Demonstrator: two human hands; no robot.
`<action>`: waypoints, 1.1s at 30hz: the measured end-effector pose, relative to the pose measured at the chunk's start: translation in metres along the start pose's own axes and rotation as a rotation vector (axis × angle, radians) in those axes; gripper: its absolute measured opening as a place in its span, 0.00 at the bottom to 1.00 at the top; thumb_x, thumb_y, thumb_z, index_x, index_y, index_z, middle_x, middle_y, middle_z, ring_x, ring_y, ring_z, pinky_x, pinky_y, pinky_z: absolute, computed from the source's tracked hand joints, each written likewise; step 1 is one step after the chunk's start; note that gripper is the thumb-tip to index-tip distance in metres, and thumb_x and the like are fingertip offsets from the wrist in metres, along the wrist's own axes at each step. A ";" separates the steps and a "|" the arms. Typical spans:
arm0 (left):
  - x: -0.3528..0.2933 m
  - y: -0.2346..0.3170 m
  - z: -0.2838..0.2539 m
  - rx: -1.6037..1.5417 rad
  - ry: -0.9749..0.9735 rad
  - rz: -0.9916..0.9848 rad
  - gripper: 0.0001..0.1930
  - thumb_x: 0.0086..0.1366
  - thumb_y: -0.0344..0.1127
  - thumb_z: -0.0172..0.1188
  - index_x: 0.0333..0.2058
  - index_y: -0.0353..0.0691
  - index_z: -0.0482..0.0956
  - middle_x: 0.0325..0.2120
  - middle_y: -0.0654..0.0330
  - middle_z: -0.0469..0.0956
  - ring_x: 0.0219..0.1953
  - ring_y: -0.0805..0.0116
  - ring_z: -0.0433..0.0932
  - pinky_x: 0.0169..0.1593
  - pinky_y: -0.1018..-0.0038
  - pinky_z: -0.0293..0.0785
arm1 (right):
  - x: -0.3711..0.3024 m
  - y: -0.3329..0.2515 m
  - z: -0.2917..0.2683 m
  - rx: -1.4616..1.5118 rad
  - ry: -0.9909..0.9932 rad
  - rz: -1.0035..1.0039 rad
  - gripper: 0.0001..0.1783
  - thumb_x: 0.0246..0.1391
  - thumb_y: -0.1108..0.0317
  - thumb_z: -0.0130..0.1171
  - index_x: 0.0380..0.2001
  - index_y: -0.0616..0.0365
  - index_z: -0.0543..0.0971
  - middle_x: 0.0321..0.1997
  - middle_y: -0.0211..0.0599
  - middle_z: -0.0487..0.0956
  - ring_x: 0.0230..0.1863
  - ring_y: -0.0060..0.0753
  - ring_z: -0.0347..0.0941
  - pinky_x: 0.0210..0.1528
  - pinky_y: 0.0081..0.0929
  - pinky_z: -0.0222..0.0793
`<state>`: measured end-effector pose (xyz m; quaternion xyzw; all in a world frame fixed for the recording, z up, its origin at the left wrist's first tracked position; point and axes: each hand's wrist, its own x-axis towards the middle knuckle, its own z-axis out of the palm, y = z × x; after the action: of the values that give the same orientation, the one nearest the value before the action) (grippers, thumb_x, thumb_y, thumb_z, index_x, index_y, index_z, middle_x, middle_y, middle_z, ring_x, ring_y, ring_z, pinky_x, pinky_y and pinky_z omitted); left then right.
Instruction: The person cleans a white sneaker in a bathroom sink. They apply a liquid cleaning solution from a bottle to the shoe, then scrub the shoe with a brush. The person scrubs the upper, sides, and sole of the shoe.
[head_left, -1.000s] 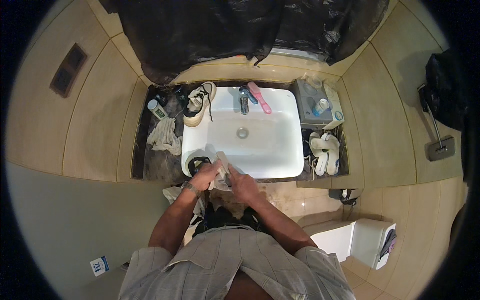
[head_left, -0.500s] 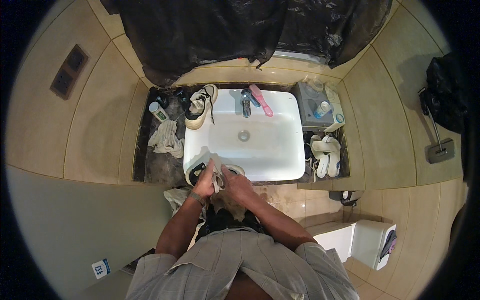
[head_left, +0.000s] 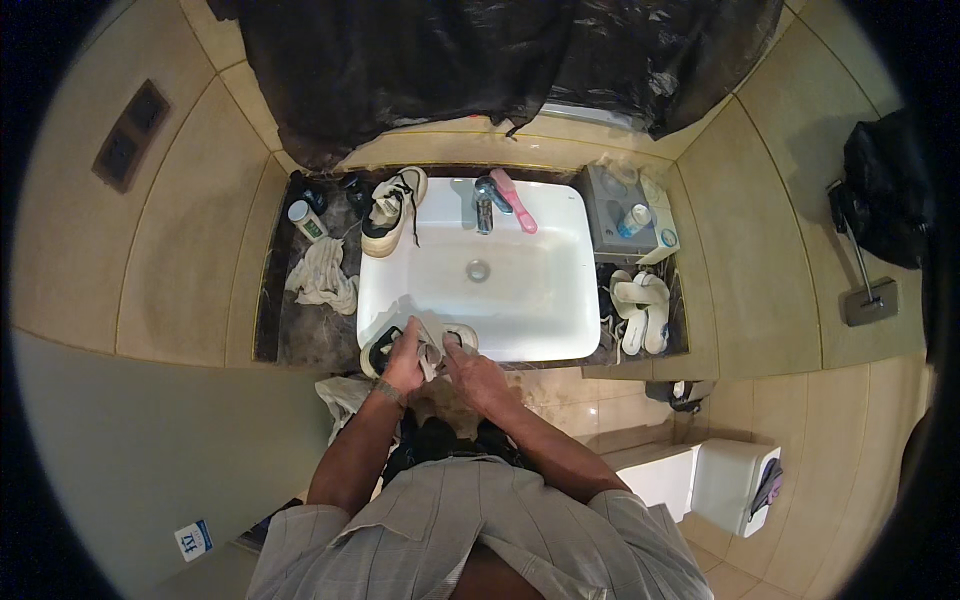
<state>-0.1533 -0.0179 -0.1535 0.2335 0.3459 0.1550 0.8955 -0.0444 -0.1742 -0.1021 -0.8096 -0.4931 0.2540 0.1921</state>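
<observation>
At the near left rim of the white washbasin [head_left: 540, 290] I have a white sneaker [head_left: 461, 334] with a dark lining. My left hand [head_left: 404, 366] is closed on its pale tongue, which stands up between my hands. My right hand [head_left: 477, 378] is closed against the front part of the same shoe, and its fingertips are partly hidden. A second white sneaker [head_left: 384, 228] with black laces rests on the basin's far left corner. Next to the chrome tap [head_left: 484, 212] lies a pink brush [head_left: 516, 203].
Left of the basin are a crumpled white cloth [head_left: 324, 276] and a white bottle [head_left: 306, 220]. On the right stand a grey box [head_left: 604, 222] with a can [head_left: 634, 220] on it, and white slippers [head_left: 655, 318]. Black plastic sheeting [head_left: 400, 75] hangs behind.
The whole view has shifted slightly, so things sit a little further left. Both hands stay on the sneaker, with the right fingers slightly moved at its front.
</observation>
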 end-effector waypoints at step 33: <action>0.023 -0.009 -0.009 -0.124 0.143 0.009 0.23 0.75 0.56 0.55 0.49 0.40 0.76 0.44 0.56 0.81 0.46 0.58 0.82 0.49 0.57 0.82 | -0.013 0.001 -0.042 -0.066 -0.069 0.024 0.30 0.68 0.54 0.52 0.71 0.42 0.67 0.36 0.56 0.84 0.35 0.63 0.82 0.38 0.56 0.77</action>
<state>-0.1424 -0.0126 -0.1769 0.1674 0.3978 0.1963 0.8805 -0.0232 -0.1887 -0.0663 -0.8121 -0.4979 0.2675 0.1450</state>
